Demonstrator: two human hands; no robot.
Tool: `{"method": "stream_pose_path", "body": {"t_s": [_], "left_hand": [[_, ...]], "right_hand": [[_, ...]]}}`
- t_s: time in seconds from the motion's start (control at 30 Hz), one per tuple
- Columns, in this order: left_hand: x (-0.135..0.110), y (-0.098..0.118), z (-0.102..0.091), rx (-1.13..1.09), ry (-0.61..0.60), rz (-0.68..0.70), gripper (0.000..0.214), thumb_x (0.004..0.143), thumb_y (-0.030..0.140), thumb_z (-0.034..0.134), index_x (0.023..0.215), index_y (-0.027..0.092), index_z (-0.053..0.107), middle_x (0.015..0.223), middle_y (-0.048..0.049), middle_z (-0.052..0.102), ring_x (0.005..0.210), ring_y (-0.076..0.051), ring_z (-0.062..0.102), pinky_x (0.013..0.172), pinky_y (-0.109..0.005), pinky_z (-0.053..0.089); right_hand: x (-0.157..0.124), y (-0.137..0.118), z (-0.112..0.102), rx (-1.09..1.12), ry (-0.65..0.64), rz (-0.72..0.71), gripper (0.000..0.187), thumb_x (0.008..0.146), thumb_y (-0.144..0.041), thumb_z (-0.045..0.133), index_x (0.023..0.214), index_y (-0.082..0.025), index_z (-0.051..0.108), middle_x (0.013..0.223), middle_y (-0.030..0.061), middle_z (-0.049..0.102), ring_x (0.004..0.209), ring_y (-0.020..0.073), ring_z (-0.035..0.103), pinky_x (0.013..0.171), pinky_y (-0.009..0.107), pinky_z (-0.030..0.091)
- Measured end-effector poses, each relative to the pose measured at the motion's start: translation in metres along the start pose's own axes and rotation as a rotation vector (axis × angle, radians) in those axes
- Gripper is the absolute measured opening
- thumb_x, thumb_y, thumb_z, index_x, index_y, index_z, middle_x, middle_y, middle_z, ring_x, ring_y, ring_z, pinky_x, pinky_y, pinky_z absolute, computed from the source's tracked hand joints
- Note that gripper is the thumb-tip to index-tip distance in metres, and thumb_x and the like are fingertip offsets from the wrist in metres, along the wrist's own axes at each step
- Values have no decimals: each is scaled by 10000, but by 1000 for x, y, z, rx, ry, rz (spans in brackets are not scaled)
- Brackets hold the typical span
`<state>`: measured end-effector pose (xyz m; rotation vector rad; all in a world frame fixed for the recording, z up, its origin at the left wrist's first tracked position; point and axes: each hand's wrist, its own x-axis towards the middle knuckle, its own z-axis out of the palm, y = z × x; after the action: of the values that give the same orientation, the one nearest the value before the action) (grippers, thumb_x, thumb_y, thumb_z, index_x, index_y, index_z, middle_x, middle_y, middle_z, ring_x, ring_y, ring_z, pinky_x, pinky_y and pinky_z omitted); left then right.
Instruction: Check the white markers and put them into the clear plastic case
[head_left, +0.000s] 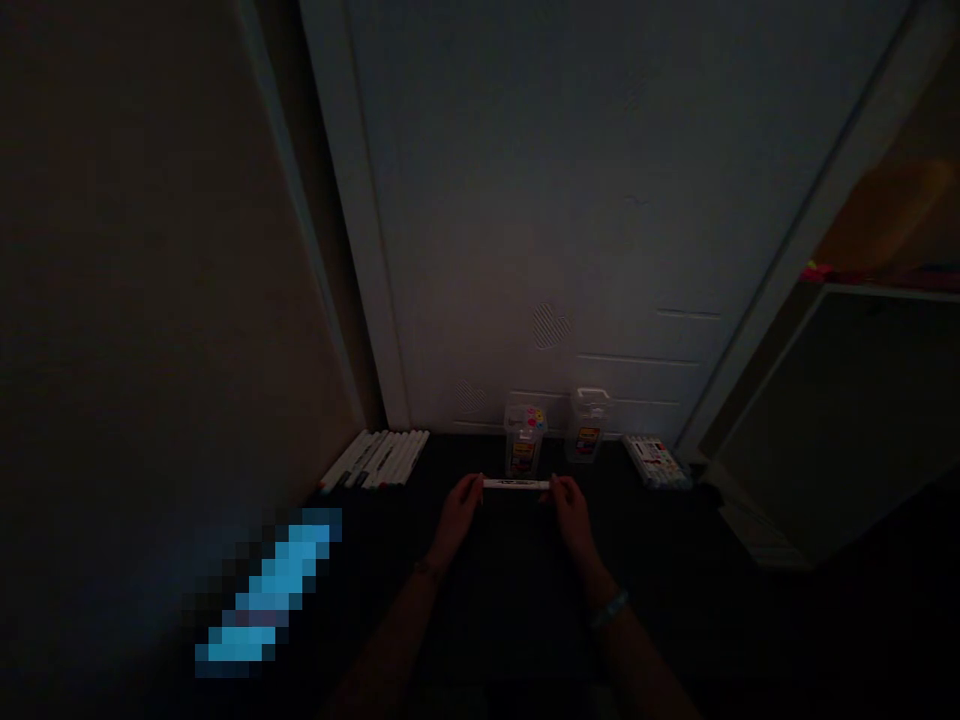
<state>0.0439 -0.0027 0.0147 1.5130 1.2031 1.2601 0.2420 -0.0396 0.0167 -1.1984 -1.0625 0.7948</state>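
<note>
A white marker (516,484) is held level between my two hands, above the dark table. My left hand (463,505) pinches its left end, and my right hand (568,505) pinches its right end. Dark print shows along the barrel, too small to read. Just behind the marker stands a clear plastic container (523,440) with an orange label and small coloured shapes near its top. A second clear container (588,428) with a white handle is a little farther back, to the right.
Several white markers (379,458) lie side by side at the back left of the dark table (517,590). At the back right is a packed set of markers (655,461). A pale panel (600,220) rises behind. A pixelated bright blue patch (274,590) covers something at left.
</note>
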Motion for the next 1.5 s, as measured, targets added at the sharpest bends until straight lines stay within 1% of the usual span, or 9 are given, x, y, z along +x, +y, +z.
{"method": "stream_pose_path", "body": {"t_s": [0.13, 0.27, 0.4, 0.57, 0.83, 1.0, 1.17, 1.3, 1.5], "left_hand": [[0, -2, 0, 3, -11, 23, 427, 787, 569, 416, 682, 180, 560, 591, 27, 469, 578, -118, 441, 562, -220, 343], [0, 0, 0, -8, -22, 23, 432, 782, 554, 432, 867, 174, 620, 651, 8, 530, 636, -139, 487, 598, -229, 373], [-2, 5, -1, -13, -55, 22, 465, 783, 533, 436, 1037, 184, 610, 777, -22, 616, 708, -157, 542, 639, -245, 401], [-4, 11, -1, -3, -37, 26, 463, 792, 517, 426, 1059, 186, 610, 915, -52, 654, 819, -183, 577, 693, -268, 423], [-3, 3, -1, -62, -42, 13, 463, 789, 494, 457, 1120, 185, 554, 919, -59, 647, 823, -184, 577, 694, -272, 425], [4, -10, 2, -105, 5, -6, 426, 750, 538, 484, 945, 168, 566, 786, -32, 621, 751, -164, 561, 639, -247, 406], [1, -4, 2, -72, -17, -32, 411, 735, 584, 481, 724, 177, 538, 588, 44, 479, 555, -106, 447, 532, -213, 336], [-3, 2, 1, -64, -18, -67, 418, 740, 594, 472, 699, 179, 510, 578, 55, 431, 526, -93, 394, 497, -205, 302], [0, -3, 2, -53, -22, -2, 406, 761, 575, 458, 683, 180, 517, 581, 49, 436, 547, -98, 416, 534, -209, 336]], "right_hand": [[1, 3, -1, -9, -1, 8, 365, 779, -554, 481, 727, -200, 552, 621, 4, 597, 590, 144, 529, 576, 241, 397], [3, 9, -1, 15, 1, 23, 345, 770, -543, 499, 808, -205, 561, 654, 4, 603, 626, 157, 548, 584, 249, 409], [4, 13, 0, 24, 4, 9, 333, 765, -524, 514, 876, -214, 558, 723, 9, 618, 689, 170, 571, 641, 266, 432], [3, 15, 1, 7, -20, -1, 309, 794, -490, 489, 932, -219, 545, 796, 14, 614, 729, 169, 571, 675, 272, 441], [2, 15, 0, -18, -36, -15, 299, 810, -473, 469, 954, -221, 539, 850, 11, 594, 715, 152, 550, 671, 263, 436], [2, 13, 0, 4, -28, -15, 296, 806, -484, 470, 910, -218, 547, 772, -1, 587, 694, 148, 539, 648, 249, 418], [0, 8, -2, -43, -30, 8, 309, 829, -492, 424, 780, -210, 539, 615, -32, 483, 569, 120, 448, 537, 219, 353], [0, 7, -1, -35, -37, 16, 333, 832, -499, 407, 743, -204, 533, 604, -32, 457, 550, 115, 418, 511, 215, 334], [2, 12, 0, -44, -25, -6, 301, 826, -475, 426, 812, -203, 553, 627, -24, 483, 587, 125, 450, 541, 216, 351]]}}
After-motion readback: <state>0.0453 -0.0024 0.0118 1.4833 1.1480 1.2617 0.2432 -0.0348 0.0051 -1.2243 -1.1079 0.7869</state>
